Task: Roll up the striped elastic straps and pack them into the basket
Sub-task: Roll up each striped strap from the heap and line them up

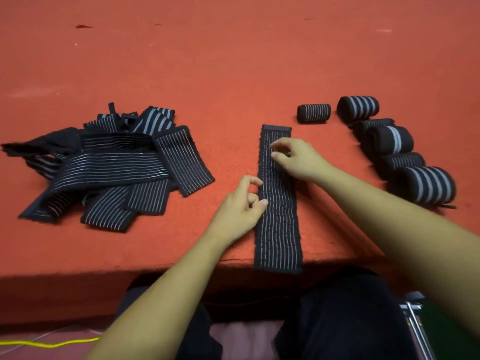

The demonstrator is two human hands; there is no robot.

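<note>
Red table [233,74] | strap [279,229] is lying flat at centre frame, long axis running from the table edge upward | my right hand [298,159] is working nearer its upper end, fingertips curling onto it, pinch unclear | my left hand [239,209] is touching its left edge, loosely curled, holding nothing

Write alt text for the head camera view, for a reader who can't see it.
A left hand and right hand touch a striped strap laid flat on a red table, its near end hanging over the edge. Loose straps are piled at left; rolled straps line the right.
</note>
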